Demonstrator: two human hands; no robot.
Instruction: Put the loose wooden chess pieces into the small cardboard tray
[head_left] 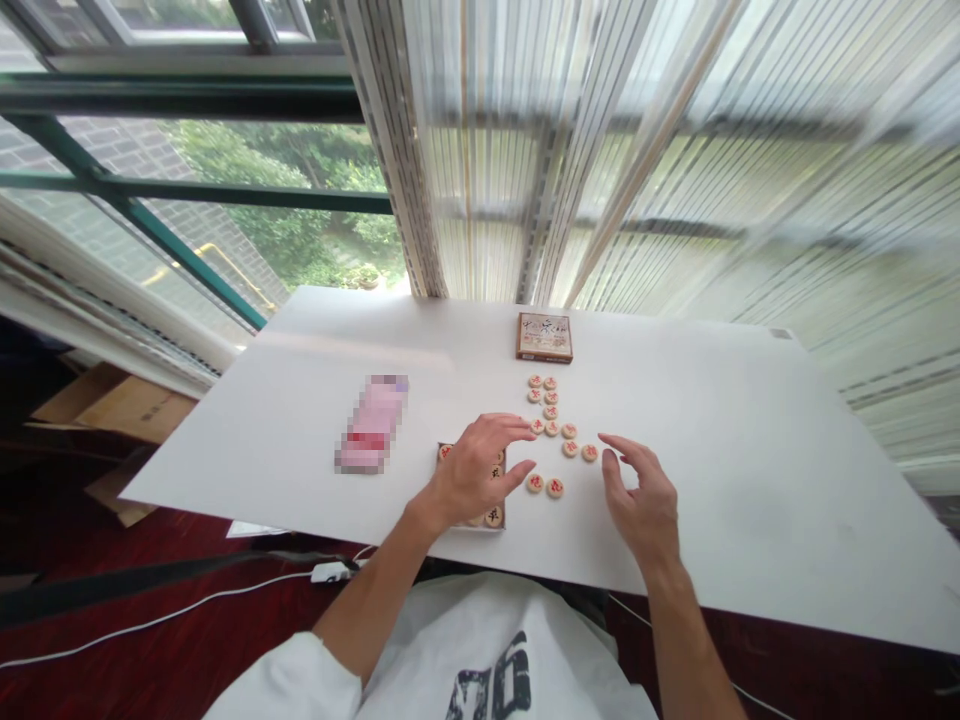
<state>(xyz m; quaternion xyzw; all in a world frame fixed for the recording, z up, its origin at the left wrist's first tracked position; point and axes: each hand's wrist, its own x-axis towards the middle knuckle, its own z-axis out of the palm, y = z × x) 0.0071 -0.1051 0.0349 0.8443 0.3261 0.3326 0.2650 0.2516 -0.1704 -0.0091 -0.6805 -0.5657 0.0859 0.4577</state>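
Observation:
Several round wooden game pieces [551,412] with red characters lie scattered on the white table [750,470]. My left hand [476,468] hovers over a small shallow box [491,515] holding more pieces, fingers spread and reaching toward the loose ones. My right hand [641,495] rests just right of the pieces, fingers apart and slightly curled, holding nothing. Two pieces [545,486] lie between my hands.
A small brown printed box lid [544,337] sits at the far side of the table. A blurred pink object [373,423] lies to the left. Windows and striped curtains stand behind. Cardboard [112,400] and a white cable [187,605] lie on the dark floor.

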